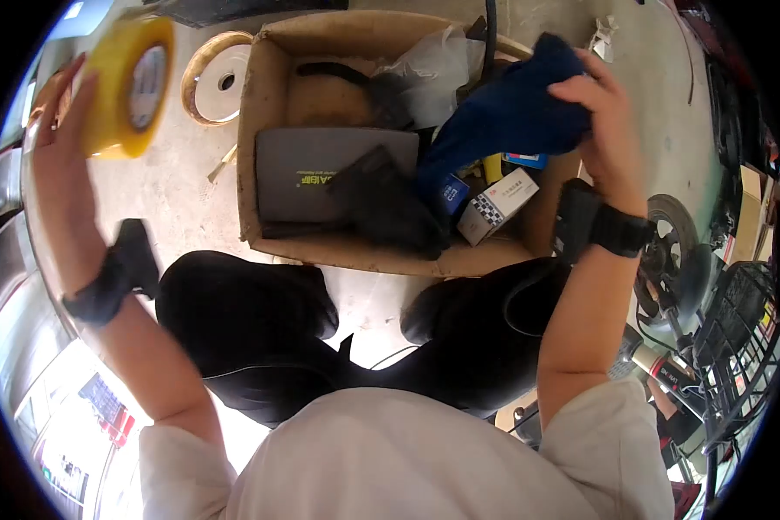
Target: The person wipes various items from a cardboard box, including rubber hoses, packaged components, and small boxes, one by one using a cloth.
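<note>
A roll of yellow packing tape (104, 91) is gripped in my left hand (65, 173), raised to the left of an open cardboard box (321, 252). My right hand (614, 139) is closed on a navy blue cloth (511, 108) at the box's right side; its lower end hangs down into the box. Inside lie a dark grey flat box (321, 165), a crumpled black cloth or bag (386, 204), a small white carton (504, 201) with a checkered end, and a clear plastic bag (442, 74).
On the floor left of the box lies a white spool or tape roll (221, 82). My knees (243, 303) are close to the box's near edge. A wheel (667, 251) and a black wire basket (737, 329) stand at the right.
</note>
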Demonstrator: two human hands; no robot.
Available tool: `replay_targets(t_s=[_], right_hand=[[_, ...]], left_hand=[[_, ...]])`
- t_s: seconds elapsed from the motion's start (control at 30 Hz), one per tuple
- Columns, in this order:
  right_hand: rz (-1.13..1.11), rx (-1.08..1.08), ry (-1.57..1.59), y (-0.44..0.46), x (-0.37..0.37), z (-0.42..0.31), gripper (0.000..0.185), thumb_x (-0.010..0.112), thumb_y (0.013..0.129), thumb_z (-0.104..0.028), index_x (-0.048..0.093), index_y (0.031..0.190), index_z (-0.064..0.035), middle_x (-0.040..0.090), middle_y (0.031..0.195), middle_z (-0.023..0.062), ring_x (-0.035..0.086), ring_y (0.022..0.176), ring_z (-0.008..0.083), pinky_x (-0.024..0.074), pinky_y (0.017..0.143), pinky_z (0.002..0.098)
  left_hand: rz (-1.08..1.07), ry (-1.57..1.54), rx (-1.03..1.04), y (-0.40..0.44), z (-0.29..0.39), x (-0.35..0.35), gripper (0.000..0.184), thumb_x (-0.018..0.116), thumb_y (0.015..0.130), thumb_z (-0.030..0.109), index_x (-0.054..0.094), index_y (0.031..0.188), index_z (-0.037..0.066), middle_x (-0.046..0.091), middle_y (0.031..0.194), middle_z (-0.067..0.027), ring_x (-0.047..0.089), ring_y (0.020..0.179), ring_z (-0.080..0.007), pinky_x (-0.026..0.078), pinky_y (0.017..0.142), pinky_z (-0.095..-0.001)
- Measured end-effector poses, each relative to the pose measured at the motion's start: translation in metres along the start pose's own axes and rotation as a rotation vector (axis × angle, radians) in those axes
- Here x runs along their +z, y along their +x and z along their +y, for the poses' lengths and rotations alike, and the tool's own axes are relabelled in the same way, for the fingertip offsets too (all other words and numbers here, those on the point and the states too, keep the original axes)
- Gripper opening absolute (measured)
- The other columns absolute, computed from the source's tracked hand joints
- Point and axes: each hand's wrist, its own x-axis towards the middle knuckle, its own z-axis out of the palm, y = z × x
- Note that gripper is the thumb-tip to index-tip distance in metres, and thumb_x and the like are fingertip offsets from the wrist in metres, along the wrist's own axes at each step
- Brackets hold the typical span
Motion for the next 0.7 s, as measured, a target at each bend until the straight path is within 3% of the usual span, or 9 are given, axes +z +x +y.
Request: replay_targets(t_s=[0.07,0.1,0.2,0.27,0.3,0.33,0.4,0.57,0.7], right_hand=[[0.076,-0.048,0.196,0.003,-0.023,-0.008,0.023,0.057,0.078,-0.011,0.061,0.098,-0.0003,0.063,0.093,0.0108,0.060,0.083,0.0189,0.0481,0.076,0.0291],[-0.025,-0.084,0.305,0.002,-0.036,-0.014,0.023,0.054,0.080,-0.014,0.061,0.098,-0.0015,0.063,0.099,0.0124,0.060,0.090,0.0215,0.0482,0.081,0.0321],[-0.072,-0.055,0.563,-0.005,-0.042,-0.031,0.028,0.046,0.087,-0.021,0.061,0.101,-0.0019,0.063,0.107,0.0146,0.059,0.099,0.0278,0.0477,0.088,0.0399],[0.492,-0.024,0.480,-0.013,-0.006,-0.037,0.030,0.047,0.086,-0.024,0.060,0.102,-0.0015,0.065,0.101,0.0127,0.062,0.091,0.0268,0.0485,0.085,0.0384],[-0.022,-0.031,0.677,0.002,-0.051,-0.010,0.028,0.047,0.086,-0.020,0.060,0.100,0.0004,0.065,0.099,0.0133,0.062,0.089,0.0269,0.0494,0.084,0.0369],[-0.034,-0.023,0.673,0.001,-0.047,-0.011,0.027,0.047,0.085,-0.019,0.059,0.099,0.0008,0.065,0.098,0.0132,0.062,0.088,0.0266,0.0496,0.083,0.0366],[-0.061,-0.002,0.672,-0.004,-0.035,-0.009,0.026,0.048,0.084,-0.017,0.059,0.099,0.0017,0.065,0.097,0.0130,0.062,0.088,0.0261,0.0500,0.082,0.0362],[0.029,0.049,0.634,-0.006,-0.030,-0.015,0.025,0.049,0.083,-0.015,0.059,0.098,0.0027,0.065,0.096,0.0132,0.063,0.086,0.0258,0.0504,0.081,0.0362],[0.048,0.050,0.635,-0.006,-0.009,-0.025,0.025,0.049,0.083,-0.015,0.060,0.098,0.0022,0.065,0.096,0.0132,0.063,0.087,0.0254,0.0505,0.081,0.0361]], left_hand=[[-0.007,0.313,0.001,0.020,-0.012,-0.038,0.042,0.065,0.082,0.038,0.061,0.118,0.016,0.062,0.112,-0.0097,0.058,0.102,-0.0152,0.045,0.087,-0.0249],[-0.023,0.427,0.002,0.023,-0.019,-0.047,0.049,0.062,0.082,0.045,0.057,0.122,0.018,0.064,0.108,-0.0066,0.060,0.099,-0.0169,0.045,0.088,-0.0284],[-0.362,0.323,-0.164,0.032,-0.067,-0.065,0.053,0.064,0.082,0.041,0.051,0.128,0.017,0.065,0.105,-0.0059,0.061,0.097,-0.0171,0.046,0.083,-0.0269],[-0.493,0.203,-0.224,0.025,-0.132,-0.060,0.055,0.068,0.081,0.031,0.048,0.130,0.015,0.065,0.102,-0.0050,0.062,0.094,-0.0172,0.048,0.080,-0.0264],[-0.452,0.167,-0.222,0.011,-0.169,-0.050,0.055,0.070,0.080,0.025,0.048,0.129,0.014,0.065,0.102,-0.0056,0.062,0.094,-0.0175,0.048,0.079,-0.0269],[-0.402,0.137,-0.219,-0.006,-0.202,-0.042,0.055,0.071,0.079,0.019,0.048,0.129,0.014,0.065,0.102,-0.0063,0.062,0.094,-0.0179,0.049,0.079,-0.0274],[-0.262,0.369,0.022,-0.049,-0.238,-0.023,0.057,0.071,0.078,0.015,0.046,0.129,0.013,0.065,0.104,-0.0074,0.063,0.095,-0.0198,0.049,0.081,-0.0307],[-0.227,0.502,-0.226,-0.118,-0.279,-0.002,0.060,0.071,0.073,0.009,0.046,0.127,0.015,0.062,0.111,-0.0063,0.062,0.098,-0.0237,0.048,0.082,-0.0336],[-0.320,0.577,-0.323,-0.155,-0.312,0.002,0.066,0.075,0.069,0.016,0.046,0.128,0.020,0.066,0.100,-0.0065,0.063,0.093,-0.0262,0.049,0.078,-0.0373]])
